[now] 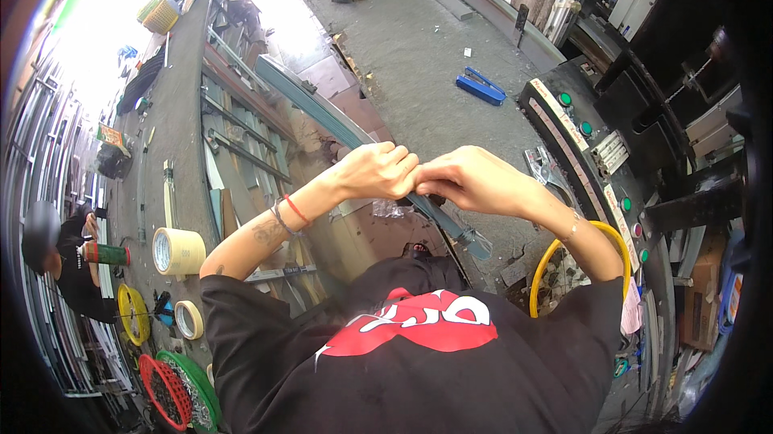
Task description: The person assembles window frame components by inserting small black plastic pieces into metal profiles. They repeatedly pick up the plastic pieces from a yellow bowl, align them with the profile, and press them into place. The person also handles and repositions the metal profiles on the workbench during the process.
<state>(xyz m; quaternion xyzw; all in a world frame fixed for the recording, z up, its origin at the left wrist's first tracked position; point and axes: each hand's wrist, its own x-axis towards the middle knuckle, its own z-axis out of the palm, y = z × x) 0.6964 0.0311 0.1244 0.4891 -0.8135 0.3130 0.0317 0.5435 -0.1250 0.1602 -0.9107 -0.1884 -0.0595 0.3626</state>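
Note:
A long bundle of thin grey-blue strips (310, 102) slants from the upper left down toward me, with clear plastic (477, 245) round its near end. My left hand (378, 170) is closed in a fist over this bundle. Right beside it, my right hand (475, 180) is closed too, its thumb and fingertips pinched together against the left one. Whatever lies between the fingers of either hand is hidden. The strips pass beneath where the two hands meet.
On the grey bench at right lie a blue stapler (481, 86) and a yellow hose (547, 261); green buttons (586, 129) line its edge. Left bench: tape rolls (179, 251), red basket (165, 390). Long profiles (250, 124) fill the rack between. Another person (68, 261) is far left.

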